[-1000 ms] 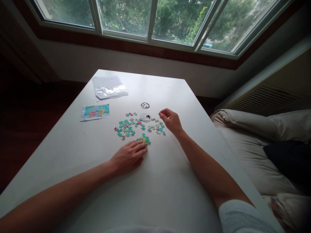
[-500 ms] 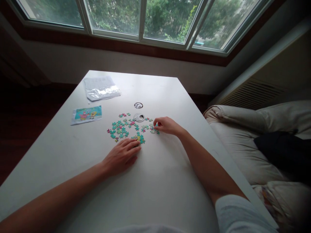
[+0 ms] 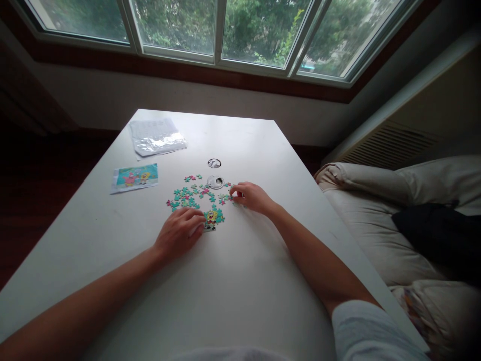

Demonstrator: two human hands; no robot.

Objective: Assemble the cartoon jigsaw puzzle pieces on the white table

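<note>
A joined section of jigsaw puzzle (image 3: 213,217), showing a yellow cartoon figure on turquoise, lies flat on the white table. My left hand (image 3: 181,228) rests at its left edge, palm down, fingers bent loosely and apart, with the fingertips by the section. To the right, my right hand (image 3: 252,196) reaches in among small loose pieces, thumb and forefinger curled towards each other at a puzzle piece (image 3: 230,196); the fingertips partly hide it. A spread of loose turquoise, pink and pale green pieces (image 3: 185,194) lies just beyond my left hand.
A small picture sheet (image 3: 136,176) with cartoon figures lies at the left. Behind it, a clear plastic bag with papers (image 3: 156,136) sits near the table's (image 3: 240,301) far left corner. Two round inserts (image 3: 214,163) are set in the tabletop. A beige sofa (image 3: 368,220) stands at the right.
My left hand has drawn back to the left, uncovering more of the cartoon figure on the joined section. The right hand has shifted slightly left among the loose pieces.
</note>
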